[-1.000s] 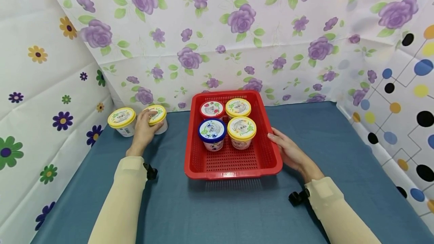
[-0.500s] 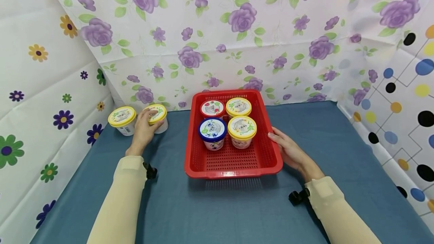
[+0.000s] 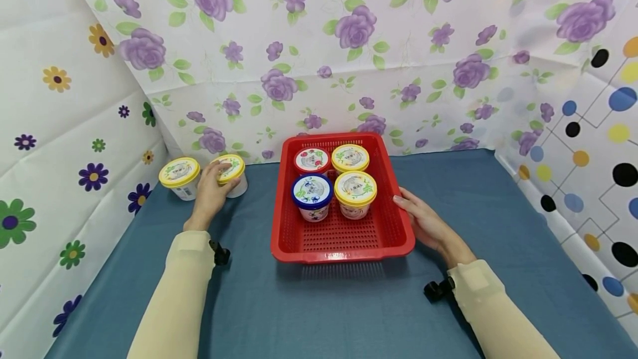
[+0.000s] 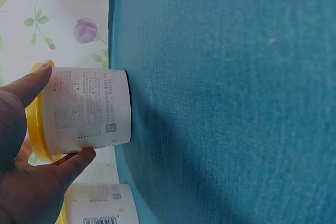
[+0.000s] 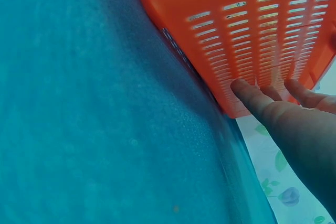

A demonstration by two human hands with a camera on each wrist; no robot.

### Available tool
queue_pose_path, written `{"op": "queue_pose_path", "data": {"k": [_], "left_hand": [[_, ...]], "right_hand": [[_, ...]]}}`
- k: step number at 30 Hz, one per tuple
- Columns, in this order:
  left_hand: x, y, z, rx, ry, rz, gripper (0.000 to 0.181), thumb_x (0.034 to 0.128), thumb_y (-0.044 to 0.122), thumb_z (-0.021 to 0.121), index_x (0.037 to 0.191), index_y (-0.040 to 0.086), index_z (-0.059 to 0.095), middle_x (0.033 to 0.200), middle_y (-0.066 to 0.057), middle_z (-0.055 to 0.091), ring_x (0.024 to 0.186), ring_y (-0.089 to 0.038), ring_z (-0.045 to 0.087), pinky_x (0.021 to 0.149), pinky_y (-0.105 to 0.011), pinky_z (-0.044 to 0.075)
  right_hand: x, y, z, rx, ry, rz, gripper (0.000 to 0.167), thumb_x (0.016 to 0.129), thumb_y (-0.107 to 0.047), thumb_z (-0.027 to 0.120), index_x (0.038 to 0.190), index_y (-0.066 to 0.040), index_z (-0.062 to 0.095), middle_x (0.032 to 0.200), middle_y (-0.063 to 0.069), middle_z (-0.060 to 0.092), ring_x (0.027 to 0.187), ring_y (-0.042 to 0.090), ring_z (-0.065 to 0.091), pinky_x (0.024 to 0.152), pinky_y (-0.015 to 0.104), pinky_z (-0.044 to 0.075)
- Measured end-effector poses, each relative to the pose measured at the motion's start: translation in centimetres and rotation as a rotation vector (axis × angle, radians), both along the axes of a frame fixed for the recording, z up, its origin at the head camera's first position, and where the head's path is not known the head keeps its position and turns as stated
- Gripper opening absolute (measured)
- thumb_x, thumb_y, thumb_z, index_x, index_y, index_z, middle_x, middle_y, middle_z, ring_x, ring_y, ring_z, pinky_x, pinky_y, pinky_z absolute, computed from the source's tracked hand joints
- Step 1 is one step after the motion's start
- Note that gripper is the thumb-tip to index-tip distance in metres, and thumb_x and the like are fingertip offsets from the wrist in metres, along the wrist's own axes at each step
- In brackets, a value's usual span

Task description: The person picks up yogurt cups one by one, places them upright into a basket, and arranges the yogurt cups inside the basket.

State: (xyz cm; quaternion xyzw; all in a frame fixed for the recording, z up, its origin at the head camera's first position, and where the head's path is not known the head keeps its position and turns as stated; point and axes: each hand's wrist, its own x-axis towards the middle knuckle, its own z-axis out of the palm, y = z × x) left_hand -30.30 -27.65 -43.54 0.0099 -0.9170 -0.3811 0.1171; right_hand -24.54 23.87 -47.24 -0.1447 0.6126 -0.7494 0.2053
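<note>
My left hand (image 3: pixel 209 193) grips a white paper tub with a yellow lid (image 3: pixel 235 169), which stands upright at the back left. In the left wrist view, thumb and fingers lie on either side of that tub (image 4: pixel 86 108). Just left of the hand stands a second yellow-lidded tub (image 3: pixel 180 174). My right hand (image 3: pixel 431 226) holds the right side of a red plastic basket (image 3: pixel 339 255), thumb at the rim. In the right wrist view, its fingers (image 5: pixel 254 98) lie against the slotted outer wall (image 5: pixel 247 35).
Inside the basket stand a red-lidded tub (image 3: pixel 312 160), a blue-lidded tub (image 3: pixel 312 191) and two yellow-lidded tubs (image 3: pixel 355 188). Blue cloth (image 3: pixel 329 314) covers the table. Patterned sheets (image 3: pixel 319 60) enclose the back and both sides.
</note>
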Motion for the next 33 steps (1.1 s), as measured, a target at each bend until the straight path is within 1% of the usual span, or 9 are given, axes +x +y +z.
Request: {"op": "queue_pose_path", "data": {"k": [12,17,23,27,30,33], "left_hand": [[0.3,-0.1,-0.1,0.006,0.016,0.005,0.054,0.1020,0.023,0.070,0.148,0.001,0.052,0.166,-0.023,0.028,0.151,-0.047,0.026,0.118,-0.063,0.025],[0.5,0.0,0.0,0.027,0.026,0.007,0.055,0.1022,0.025,0.070,0.149,0.003,0.053,0.166,-0.021,0.028,0.152,-0.046,0.025,0.119,-0.063,0.025],[0.8,0.3,0.6,0.031,0.060,-0.006,0.056,0.1018,0.028,0.071,0.149,0.003,0.053,0.166,-0.021,0.030,0.152,-0.045,0.027,0.119,-0.062,0.025],[0.9,0.6,1.0,0.029,0.092,-0.017,0.055,0.1012,0.030,0.071,0.148,0.005,0.055,0.165,-0.020,0.033,0.152,-0.043,0.029,0.120,-0.062,0.025],[0.9,1.1,1.6,0.042,0.124,-0.030,0.054,0.1009,0.031,0.072,0.146,0.005,0.056,0.165,-0.018,0.034,0.152,-0.041,0.029,0.120,-0.061,0.026],[1.0,1.6,2.5,0.061,0.146,-0.043,0.054,0.1008,0.030,0.072,0.146,0.006,0.056,0.165,-0.018,0.033,0.153,-0.040,0.028,0.119,-0.059,0.029]], "right_hand": [[0.0,0.0,0.0,-0.004,-0.006,-0.001,0.058,0.113,-0.031,0.045,0.163,-0.010,0.023,0.151,0.026,0.047,0.119,0.023,0.067,0.095,0.041,0.058],[-0.1,0.0,-0.1,-0.020,-0.006,0.006,0.057,0.114,-0.029,0.043,0.163,-0.010,0.022,0.152,0.027,0.046,0.119,0.023,0.067,0.095,0.041,0.058],[0.0,0.1,-0.1,-0.026,-0.008,0.005,0.056,0.114,-0.028,0.042,0.162,-0.009,0.023,0.152,0.028,0.045,0.117,0.022,0.068,0.094,0.040,0.058],[0.0,0.1,-0.1,-0.016,-0.008,0.006,0.057,0.114,-0.030,0.043,0.163,-0.010,0.022,0.152,0.028,0.045,0.118,0.022,0.068,0.094,0.041,0.058],[0.0,0.2,-0.1,-0.011,-0.006,0.008,0.057,0.114,-0.031,0.043,0.163,-0.010,0.022,0.153,0.028,0.045,0.118,0.023,0.068,0.094,0.041,0.058],[0.0,0.1,-0.1,-0.009,-0.005,0.009,0.057,0.114,-0.031,0.042,0.163,-0.010,0.022,0.153,0.028,0.044,0.118,0.023,0.068,0.094,0.041,0.058]]}}
